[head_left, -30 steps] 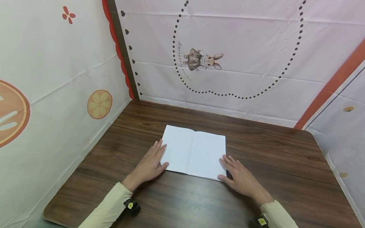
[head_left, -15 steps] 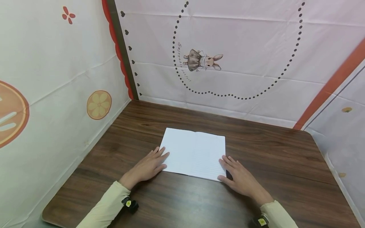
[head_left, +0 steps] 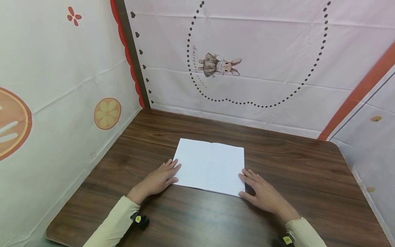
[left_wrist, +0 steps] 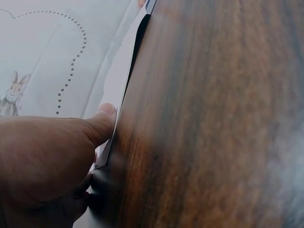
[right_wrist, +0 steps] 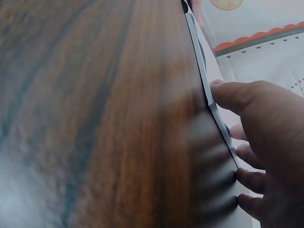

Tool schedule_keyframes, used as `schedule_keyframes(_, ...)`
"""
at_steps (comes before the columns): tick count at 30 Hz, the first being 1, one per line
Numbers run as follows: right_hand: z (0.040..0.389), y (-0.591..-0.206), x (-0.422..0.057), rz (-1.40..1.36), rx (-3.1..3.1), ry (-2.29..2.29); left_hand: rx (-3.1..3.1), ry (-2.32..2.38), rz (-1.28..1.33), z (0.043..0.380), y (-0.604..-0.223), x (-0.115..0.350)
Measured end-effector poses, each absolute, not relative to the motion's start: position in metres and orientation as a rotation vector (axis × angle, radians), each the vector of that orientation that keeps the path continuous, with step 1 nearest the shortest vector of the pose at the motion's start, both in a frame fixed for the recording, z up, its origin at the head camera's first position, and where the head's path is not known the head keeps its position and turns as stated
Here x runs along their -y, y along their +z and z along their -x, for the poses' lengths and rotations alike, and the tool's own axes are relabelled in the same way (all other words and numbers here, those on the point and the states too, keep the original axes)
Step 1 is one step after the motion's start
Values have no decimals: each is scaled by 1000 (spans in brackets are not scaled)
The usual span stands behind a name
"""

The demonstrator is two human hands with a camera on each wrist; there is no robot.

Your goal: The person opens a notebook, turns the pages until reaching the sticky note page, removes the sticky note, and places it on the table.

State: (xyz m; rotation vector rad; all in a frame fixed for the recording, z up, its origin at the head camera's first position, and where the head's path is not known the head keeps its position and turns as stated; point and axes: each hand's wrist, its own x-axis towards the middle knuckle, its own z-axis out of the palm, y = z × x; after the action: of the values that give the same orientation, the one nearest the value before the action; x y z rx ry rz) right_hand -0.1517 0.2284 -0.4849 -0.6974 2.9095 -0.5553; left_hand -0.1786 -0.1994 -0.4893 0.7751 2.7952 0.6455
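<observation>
An open notebook (head_left: 210, 168) with white lined pages lies on the brown wooden table. Over its lower left edge rests my left hand (head_left: 155, 180), fingers extended and spread, thumb near the bottom corner. My right hand (head_left: 262, 193) touches the opposite page's lower right edge with relaxed fingers. In the left wrist view, the left thumb (left_wrist: 107, 114) lies on the page near the notebook's edge (left_wrist: 118, 80). The right wrist view has the right thumb (right_wrist: 223, 92) on the paper, while other fingers reach down beside the edge.
The dark wood table (head_left: 293, 164) has rounded corners. Printed cloth hangs behind it, showing a rabbit figure (head_left: 219, 65), and along both sides. A strapped black device (head_left: 140, 220) sits on the left wrist, with another (head_left: 285, 239) on the right.
My left hand has drawn back slightly toward me and to the left, and the left page lies flatter. My right hand has shifted a little to the right along the edge.
</observation>
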Motion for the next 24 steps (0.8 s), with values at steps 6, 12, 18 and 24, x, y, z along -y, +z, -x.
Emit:
schedule_keyframes(6, 151, -483, -232, 693, -2900, -559, -2792, 661, -773, 178, -491, 199)
schedule_keyframes(12, 150, -481, -232, 692, -2910, -550, -2796, 653, -773, 179, -493, 200)
schedule_keyframes(18, 150, -482, -229, 690, -2949, -534, -2809, 623, -790, 179, -495, 201)
schedule_keyframes(24, 149, -484, -224, 686, -3016, -531, -2825, 578, -824, 179, -494, 201)
